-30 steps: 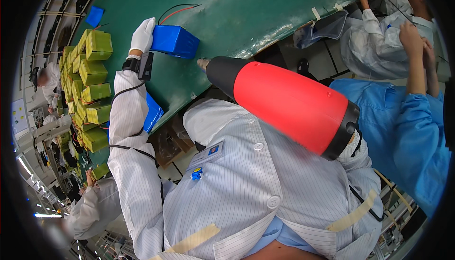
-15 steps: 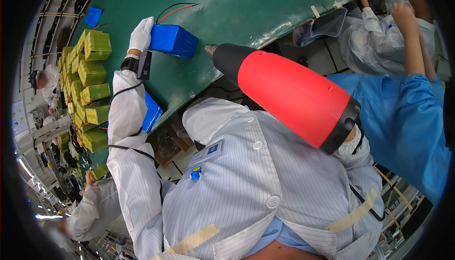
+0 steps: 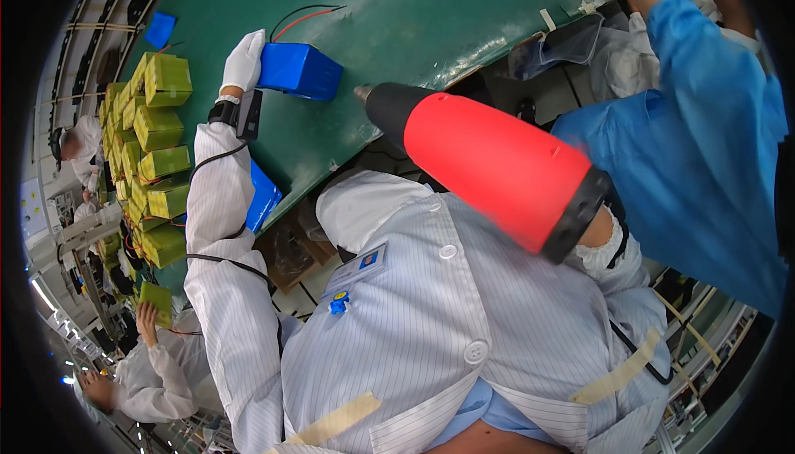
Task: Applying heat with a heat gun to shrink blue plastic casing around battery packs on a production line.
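My left hand [image 3: 243,62], in a white glove, grips the left end of a blue-wrapped battery pack [image 3: 302,72] on the green table. Black and red wires [image 3: 308,17] stick out from the pack's far side. A red and black heat gun [image 3: 497,168] is held up on the right, its metal nozzle aimed left toward the pack but apart from it. Behind the gun's rear end shows the wrist of my right hand [image 3: 598,229]. The body of the gun hides my right fingers, which hold it.
Yellow-wrapped blocks [image 3: 166,127] are stacked left of my left arm. One blue pack [image 3: 263,196] lies by the near table edge, and a smaller blue piece [image 3: 161,30] farther off. A co-worker's blue sleeve [image 3: 704,57] reaches in at right. Another person holds a yellow block [image 3: 156,303] at lower left.
The heat gun has shifted slightly left. The blue-sleeved co-worker's arm has stretched forward to the table's far right. At lower left, another person has raised a yellow block. My left hand stays put.
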Tool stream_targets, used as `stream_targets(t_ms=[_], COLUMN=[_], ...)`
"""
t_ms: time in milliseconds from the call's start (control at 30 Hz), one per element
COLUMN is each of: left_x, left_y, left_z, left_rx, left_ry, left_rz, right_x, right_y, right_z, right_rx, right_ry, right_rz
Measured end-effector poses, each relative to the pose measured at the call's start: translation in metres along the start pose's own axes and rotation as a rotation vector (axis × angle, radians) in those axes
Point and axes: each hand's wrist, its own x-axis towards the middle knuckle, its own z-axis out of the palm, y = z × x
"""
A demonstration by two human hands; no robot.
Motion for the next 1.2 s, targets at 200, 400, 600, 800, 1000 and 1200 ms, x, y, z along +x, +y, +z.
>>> stream_targets(t_ms=[200,400,600,800,1000,1200], left_x=[-0.002,-0.002,-0.006,-0.002,-0.001,0.001], left_y=[-0.001,-0.003,-0.006,-0.010,-0.016,-0.008], left_z=[0.000,0.001,0.003,0.005,0.004,0.005], left_rx=[0.010,-0.009,0.015,0.016,0.017,0.010], left_ry=[0.012,0.005,0.010,0.009,0.004,-0.010], left_rz=[0.001,-0.028,-0.019,0.006,0.001,0.019], right_x=[0.031,0.044,0.018,-0.001,0.020,0.016], right_y=[-0.030,-0.030,-0.014,-0.010,-0.014,-0.011], right_z=[-0.031,-0.023,-0.016,-0.003,-0.012,-0.010], right_rx=[0.382,0.622,0.459,0.399,0.588,0.500], right_ry=[-0.194,-0.123,-0.134,-0.008,-0.119,-0.100], right_rz=[0.380,0.389,0.266,0.310,0.421,0.388])
